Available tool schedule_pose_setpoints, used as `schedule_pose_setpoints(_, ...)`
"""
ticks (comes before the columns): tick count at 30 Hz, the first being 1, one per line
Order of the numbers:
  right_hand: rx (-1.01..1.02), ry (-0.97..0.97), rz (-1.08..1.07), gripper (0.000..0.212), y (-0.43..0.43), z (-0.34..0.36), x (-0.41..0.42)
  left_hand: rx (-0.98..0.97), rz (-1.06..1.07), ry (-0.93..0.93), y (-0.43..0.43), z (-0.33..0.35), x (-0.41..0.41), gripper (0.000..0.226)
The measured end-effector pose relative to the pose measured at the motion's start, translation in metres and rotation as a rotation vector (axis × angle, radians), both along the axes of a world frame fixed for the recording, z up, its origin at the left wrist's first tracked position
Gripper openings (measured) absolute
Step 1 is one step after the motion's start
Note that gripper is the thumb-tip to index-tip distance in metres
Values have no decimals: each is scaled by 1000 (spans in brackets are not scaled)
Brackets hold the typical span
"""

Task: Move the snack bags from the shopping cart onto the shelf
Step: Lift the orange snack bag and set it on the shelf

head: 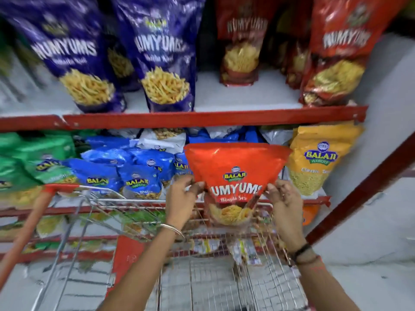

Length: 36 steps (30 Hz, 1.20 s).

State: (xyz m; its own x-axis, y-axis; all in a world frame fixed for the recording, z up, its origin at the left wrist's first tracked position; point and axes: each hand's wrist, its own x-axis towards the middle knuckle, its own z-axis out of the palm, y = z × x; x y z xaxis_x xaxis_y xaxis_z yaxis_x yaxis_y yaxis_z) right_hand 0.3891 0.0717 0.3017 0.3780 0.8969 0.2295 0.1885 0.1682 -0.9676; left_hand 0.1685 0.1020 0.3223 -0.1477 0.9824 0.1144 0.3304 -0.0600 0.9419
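Note:
A red-orange snack bag (235, 173) marked Numyums is held upright above the wire shopping cart (202, 277), in front of the lower shelf. My left hand (183, 198) grips its left edge and my right hand (284, 198) grips its right edge. The upper shelf (202, 117) has a white board and a red front rail. On it stand two blue Numyums bags (161, 55) at the left and red Numyums bags (243, 41) at the right. A few small packets (244, 248) lie in the cart.
The lower shelf holds green bags (33, 162), several blue Balaji bags (139, 176) and a yellow Balaji bag (318, 158). The cart's red handle (27, 227) runs down the left. A red slanted post (363, 185) and a white wall bound the right side.

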Motion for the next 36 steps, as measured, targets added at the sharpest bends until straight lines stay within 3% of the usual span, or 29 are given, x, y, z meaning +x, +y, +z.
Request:
schedule_pose_setpoints(7,317,41,28,22,54,139,14,245,-145,-76,48,139,2,8)
schedule_pose_setpoints(11,384,100,42,22,93,204,25,356,-108,-59,85,199,13,15)
schedule_pose_setpoints(14,402,97,19,24,121,235,31,440,-76,-83,106,228,32,4)
schedule_pose_setpoints(19,419,159,-19,24,171,237,38,468,23,-206,145,226,64,7)
schedule_pose_setpoints(26,393,216,-21,25,240,197,48,498,114,-211,193,192,93,20)
schedule_pose_setpoints(32,388,223,-4,26,289,192,53,343,55,-367,252,192,97,32)
schedule_pose_setpoints(34,401,223,23,26,299,193,53,285,32,-437,268,195,98,30)
schedule_pose_setpoints(36,388,263,58,23,308,190,55,228,63,-394,284,191,98,22)
